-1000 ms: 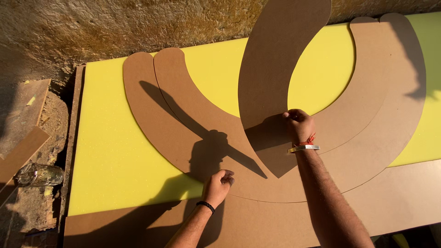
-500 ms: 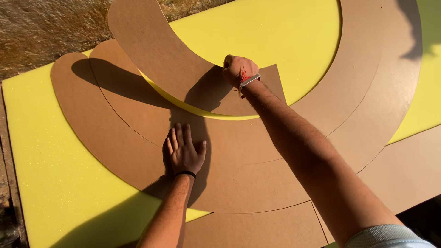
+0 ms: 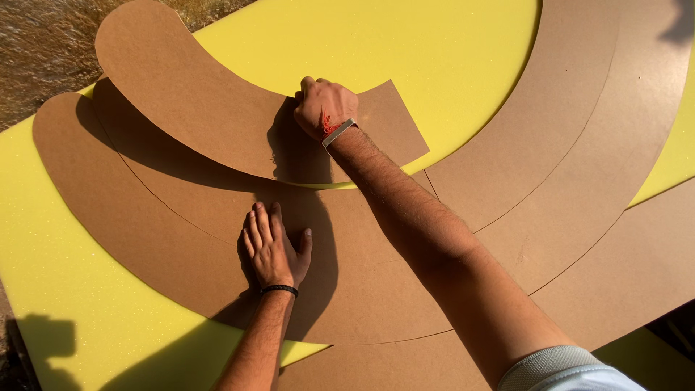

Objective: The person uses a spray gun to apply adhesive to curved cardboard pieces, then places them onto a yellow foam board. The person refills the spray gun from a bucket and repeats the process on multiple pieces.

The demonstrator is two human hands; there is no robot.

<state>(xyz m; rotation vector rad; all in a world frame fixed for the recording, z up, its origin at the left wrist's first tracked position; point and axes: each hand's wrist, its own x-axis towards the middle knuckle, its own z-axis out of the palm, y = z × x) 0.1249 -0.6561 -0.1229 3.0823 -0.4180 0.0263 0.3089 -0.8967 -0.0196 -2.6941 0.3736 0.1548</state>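
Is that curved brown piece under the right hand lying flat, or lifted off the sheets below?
Partly lifted. The curved brown piece casts a wide dark shadow on the brown sheets beneath its lower edge; the right hand grips it.

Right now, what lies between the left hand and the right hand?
In the head view, only bare brown curved board and shadow lie between the left hand, flat on it, and the right hand gripping the smaller curved piece.

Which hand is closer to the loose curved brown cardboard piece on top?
Right. The right hand grips the loose curved brown cardboard piece; the left hand lies flat below it.
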